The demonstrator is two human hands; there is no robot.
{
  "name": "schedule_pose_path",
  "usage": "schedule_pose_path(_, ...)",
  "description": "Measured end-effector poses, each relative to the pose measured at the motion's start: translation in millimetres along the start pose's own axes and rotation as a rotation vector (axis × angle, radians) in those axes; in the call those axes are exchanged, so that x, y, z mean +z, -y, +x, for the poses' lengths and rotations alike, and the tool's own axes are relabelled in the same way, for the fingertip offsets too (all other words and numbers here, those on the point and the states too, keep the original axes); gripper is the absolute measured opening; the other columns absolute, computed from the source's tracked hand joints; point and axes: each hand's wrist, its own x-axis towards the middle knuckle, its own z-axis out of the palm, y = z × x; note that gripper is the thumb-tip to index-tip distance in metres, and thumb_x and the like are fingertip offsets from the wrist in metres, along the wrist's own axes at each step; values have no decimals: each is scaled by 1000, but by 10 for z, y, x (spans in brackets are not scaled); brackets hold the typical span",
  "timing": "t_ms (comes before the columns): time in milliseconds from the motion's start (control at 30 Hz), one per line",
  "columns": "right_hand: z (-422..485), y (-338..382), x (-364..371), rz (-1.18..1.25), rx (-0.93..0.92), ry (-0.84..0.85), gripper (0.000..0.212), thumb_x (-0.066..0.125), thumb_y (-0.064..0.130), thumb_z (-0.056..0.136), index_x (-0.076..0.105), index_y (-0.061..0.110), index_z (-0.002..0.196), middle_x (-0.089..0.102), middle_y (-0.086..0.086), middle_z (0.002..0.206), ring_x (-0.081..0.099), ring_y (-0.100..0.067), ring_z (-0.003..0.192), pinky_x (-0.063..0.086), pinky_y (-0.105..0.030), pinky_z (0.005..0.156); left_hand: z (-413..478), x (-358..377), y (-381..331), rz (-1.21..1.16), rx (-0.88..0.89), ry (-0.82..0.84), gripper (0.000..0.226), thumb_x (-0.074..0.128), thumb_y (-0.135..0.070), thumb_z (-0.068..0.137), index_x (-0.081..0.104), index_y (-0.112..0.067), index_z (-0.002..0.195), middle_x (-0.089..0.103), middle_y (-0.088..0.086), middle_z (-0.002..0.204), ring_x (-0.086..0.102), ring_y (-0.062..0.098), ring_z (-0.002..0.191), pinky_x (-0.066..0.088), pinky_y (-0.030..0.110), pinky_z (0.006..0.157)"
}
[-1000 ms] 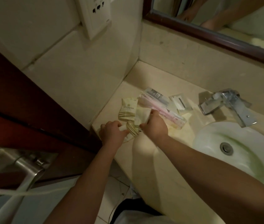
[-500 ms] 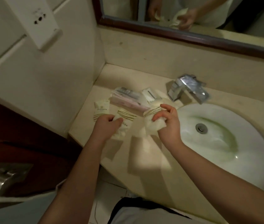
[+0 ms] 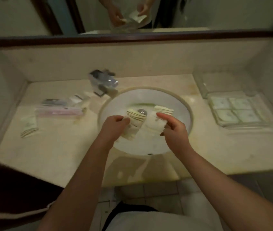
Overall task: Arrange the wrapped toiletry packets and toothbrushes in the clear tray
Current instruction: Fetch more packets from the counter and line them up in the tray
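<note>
My left hand (image 3: pixel 114 124) grips a cream wrapped packet with dark stripes (image 3: pixel 135 124). My right hand (image 3: pixel 174 127) pinches a second cream packet (image 3: pixel 159 120). Both are held in the air above the white sink basin (image 3: pixel 179 104). The clear tray (image 3: pixel 237 110) sits on the counter at the right, with several flat packets inside. On the left of the counter lie wrapped toothbrushes (image 3: pixel 60 110), another striped packet (image 3: pixel 29 125) and a small packet (image 3: pixel 78 99). The picture is blurred by motion.
A chrome faucet (image 3: pixel 103 84) stands behind the basin, left of centre. A dark-framed mirror (image 3: pixel 132 37) runs along the back wall. Walls close the counter (image 3: pixel 57 147) on both sides. Tiled floor shows below the counter's front edge.
Both hands lifted a packet each from the left of the counter and carried them rightward over the basin. The view swung right, and the clear tray came into sight.
</note>
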Motion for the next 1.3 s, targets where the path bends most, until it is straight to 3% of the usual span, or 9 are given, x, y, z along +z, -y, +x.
schedule_pose_path(100,-198,-50,-649,161,71,-66,43,45,3,82,70,18,114,67,4,112,65,-9,96,56,-26,69,-147,601,-191,24,40,66,20,60,-19,89,70,-16,72,68,6,78,63,22,73,54,39,69)
schedule_pose_path(233,-294,-134,-1292,47,46,-277,31,54,6,89,73,17,110,70,7,110,64,-7,105,54,-20,88,-280,1253,-452,54,65,153,18,61,-22,88,71,-17,74,70,6,83,66,26,81,55,47,79)
schedule_pose_path(367,-171,-195,-1753,92,56,-335,52,63,4,85,56,24,133,58,6,129,61,-11,112,58,-26,82,-278,1714,-711,76,107,231,29,61,-26,87,68,2,86,66,12,82,60,23,76,46,36,69)
schedule_pose_path(500,60,-275,-2100,146,103,-390,63,68,8,84,44,26,140,48,2,139,58,-13,113,62,-35,70,-61,2111,-895,106,114,250,25,64,-23,86,70,1,88,70,19,86,63,28,74,52,43,73)
schedule_pose_path(667,405,-395,-2514,96,226,-440,48,64,12,88,49,18,132,62,1,117,64,-10,99,56,-19,61,336,2576,-1105,97,121,275,20,65,-20,87,72,-1,90,72,21,94,69,32,82,55,44,78)
schedule_pose_path(800,615,-497,-2859,21,289,-484,36,63,13,88,53,19,122,65,4,108,64,-7,90,55,-26,74,592,2881,-1222,94,113,281,15,66,-18,86,73,-5,84,74,17,87,69,29,77,56,41,76)
schedule_pose_path(1000,860,-728,-3250,50,376,-599,33,60,11,87,58,15,120,67,2,104,65,-12,92,49,-21,69,882,3145,-1306,120,110,314,21,64,-8,86,71,-24,76,73,1,78,67,16,70,54,31,70)
schedule_pose_path(1133,1026,-852,-3430,68,425,-642,26,59,12,85,62,15,111,68,-1,96,65,-16,83,47,-24,66,1002,3237,-1390,205,159,283,31,56,1,84,72,-25,88,71,-2,77,65,14,67,51,26,63)
schedule_pose_path(1300,1290,-959,-3631,95,478,-608,31,60,16,82,60,16,113,68,-4,95,63,-16,77,49,-31,65,1181,3512,-1517,316,205,234,17,69,-7,80,69,-14,95,70,5,83,64,19,75,46,26,62)
